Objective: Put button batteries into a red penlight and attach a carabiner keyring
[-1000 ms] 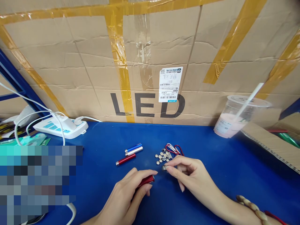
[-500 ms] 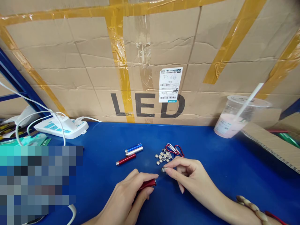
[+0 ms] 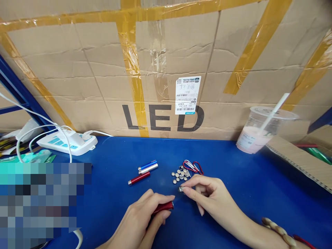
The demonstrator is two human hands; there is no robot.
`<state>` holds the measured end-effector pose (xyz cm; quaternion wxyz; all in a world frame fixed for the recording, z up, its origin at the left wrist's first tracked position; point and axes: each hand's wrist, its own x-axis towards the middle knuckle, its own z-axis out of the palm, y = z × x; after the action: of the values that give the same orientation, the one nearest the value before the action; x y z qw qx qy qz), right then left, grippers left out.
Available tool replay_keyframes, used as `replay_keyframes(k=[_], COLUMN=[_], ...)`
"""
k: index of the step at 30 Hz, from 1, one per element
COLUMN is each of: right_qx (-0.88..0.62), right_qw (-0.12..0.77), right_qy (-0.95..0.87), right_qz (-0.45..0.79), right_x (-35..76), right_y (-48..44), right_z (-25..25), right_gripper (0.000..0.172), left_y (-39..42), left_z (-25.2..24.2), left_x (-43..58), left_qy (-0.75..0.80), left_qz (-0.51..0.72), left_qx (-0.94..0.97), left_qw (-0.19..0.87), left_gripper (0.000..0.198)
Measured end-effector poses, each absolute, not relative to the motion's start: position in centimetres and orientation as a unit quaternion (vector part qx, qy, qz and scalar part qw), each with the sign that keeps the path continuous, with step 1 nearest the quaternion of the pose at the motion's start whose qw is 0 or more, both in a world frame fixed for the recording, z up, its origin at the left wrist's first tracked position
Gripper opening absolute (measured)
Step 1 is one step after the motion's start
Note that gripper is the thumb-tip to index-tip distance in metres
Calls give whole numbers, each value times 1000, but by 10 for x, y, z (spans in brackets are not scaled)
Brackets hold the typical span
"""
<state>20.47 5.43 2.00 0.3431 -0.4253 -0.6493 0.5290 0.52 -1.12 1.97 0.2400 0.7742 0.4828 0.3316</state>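
Note:
My left hand [image 3: 145, 214] is closed around a red metal tube [image 3: 164, 206], its open-looking end pointing right. Between the thumb and fingertips of my right hand [image 3: 204, 193] is a small silver cylindrical piece [image 3: 180, 189], too small to identify surely. It is held a short way up and right of the tube's end, apart from it. Just beyond my right fingertips lies a loose cluster of silver button cells [image 3: 178, 174]. Red and silver carabiner clips [image 3: 193, 166] touch the back of that cluster. Slim blue [image 3: 147, 165], silver [image 3: 148, 169] and red [image 3: 139, 178] metal penlights lie to the left.
A large taped cardboard box [image 3: 103, 76] walls off the back of the blue table [image 3: 116, 152]. At left stand a white power strip [image 3: 77, 147] and cables; at right, a lidded drink cup [image 3: 255, 135] with a straw and a cardboard tray [image 3: 298, 160].
Both hands keep their grips and barely move. The tube's end and the silver piece stay apart. The whole view has shifted very slightly.

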Motion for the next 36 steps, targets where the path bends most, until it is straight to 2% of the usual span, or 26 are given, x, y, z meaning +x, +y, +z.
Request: replay_keyframes(k=[13, 36], right_qx=[-427, -416], right_qw=[334, 323], right_qy=[-650, -667], right_qz=[532, 527], right_x=[204, 206], right_y=[54, 55], right_z=[21, 17], right_gripper=[42, 36], left_y=[-13, -13], left_z=[21, 24], left_x=[7, 9], left_qy=[500, 508], left_qz=[325, 322], left_qx=[760, 755], left_qw=[258, 262], left_gripper=[22, 21])
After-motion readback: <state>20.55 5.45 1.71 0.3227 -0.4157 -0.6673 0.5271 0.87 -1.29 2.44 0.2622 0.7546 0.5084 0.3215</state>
